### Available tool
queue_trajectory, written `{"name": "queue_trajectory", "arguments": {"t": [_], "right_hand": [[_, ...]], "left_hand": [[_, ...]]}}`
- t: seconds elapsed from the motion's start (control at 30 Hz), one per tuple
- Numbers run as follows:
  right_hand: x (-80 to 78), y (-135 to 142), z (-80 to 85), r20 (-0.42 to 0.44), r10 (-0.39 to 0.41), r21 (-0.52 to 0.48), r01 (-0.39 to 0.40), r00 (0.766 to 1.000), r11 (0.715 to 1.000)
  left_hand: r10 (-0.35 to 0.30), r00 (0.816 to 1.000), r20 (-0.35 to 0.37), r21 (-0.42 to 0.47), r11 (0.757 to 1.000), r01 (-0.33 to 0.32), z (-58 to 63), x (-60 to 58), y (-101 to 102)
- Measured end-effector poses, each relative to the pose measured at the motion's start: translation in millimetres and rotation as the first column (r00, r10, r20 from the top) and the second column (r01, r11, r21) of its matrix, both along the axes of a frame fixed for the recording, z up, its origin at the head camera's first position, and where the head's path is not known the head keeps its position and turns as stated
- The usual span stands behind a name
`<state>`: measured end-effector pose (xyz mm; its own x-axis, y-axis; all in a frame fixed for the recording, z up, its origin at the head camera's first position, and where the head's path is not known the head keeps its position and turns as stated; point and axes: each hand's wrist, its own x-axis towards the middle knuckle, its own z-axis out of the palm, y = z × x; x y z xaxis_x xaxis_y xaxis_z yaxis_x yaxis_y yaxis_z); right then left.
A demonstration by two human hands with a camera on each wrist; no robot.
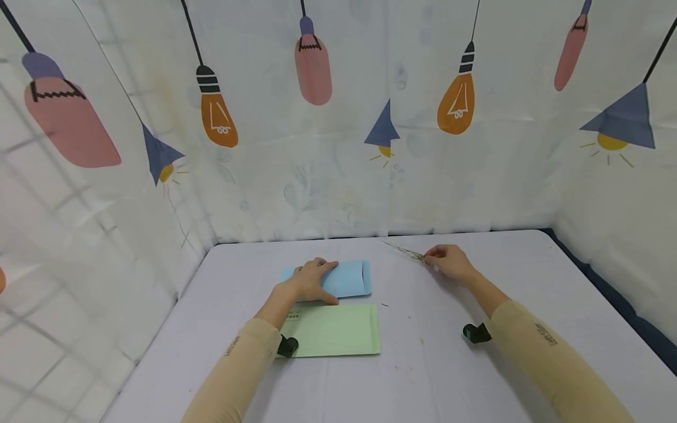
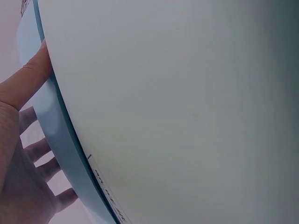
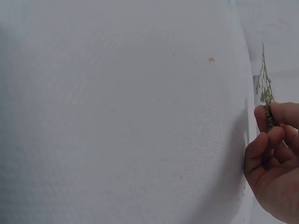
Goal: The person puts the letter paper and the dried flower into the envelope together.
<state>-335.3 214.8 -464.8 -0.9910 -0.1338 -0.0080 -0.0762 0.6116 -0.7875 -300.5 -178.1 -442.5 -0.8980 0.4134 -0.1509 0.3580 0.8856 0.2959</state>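
Observation:
Spread over a light blue envelope point(image 1: 350, 278), my left hand point(image 1: 308, 282) rests with its thumb along the near edge and its fingers across the paper. The left wrist view shows the same thumb point(image 2: 30, 77) and fingers against the blue paper. Just nearer lies a pale green envelope point(image 1: 338, 332) with a small printed mark, partly under the left wrist. To the right, my right hand point(image 1: 449, 262) pinches a thin dried flower sprig point(image 1: 406, 251) between thumb and fingers. The sprig point(image 3: 266, 93) points away from the hand, its thin stems uppermost in the right wrist view.
Small plant crumbs point(image 1: 384, 305) are scattered on the white tabletop point(image 1: 439, 376) right of the envelopes. A white curtain point(image 1: 338, 176) printed with lamps stands behind the table's far edge. Dark cloth point(image 1: 619, 294) runs along the right edge.

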Motion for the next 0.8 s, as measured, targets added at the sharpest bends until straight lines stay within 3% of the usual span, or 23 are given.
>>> {"name": "queue_trajectory", "arguments": {"t": [0.8], "right_hand": [[12.5,-2,4.6,0.128,0.074,-0.216,-0.045,0.989,0.975]], "left_hand": [[-0.008,1.000,0.003,-0.002,1.000,0.008,-3.8,-3.6,-1]]}}
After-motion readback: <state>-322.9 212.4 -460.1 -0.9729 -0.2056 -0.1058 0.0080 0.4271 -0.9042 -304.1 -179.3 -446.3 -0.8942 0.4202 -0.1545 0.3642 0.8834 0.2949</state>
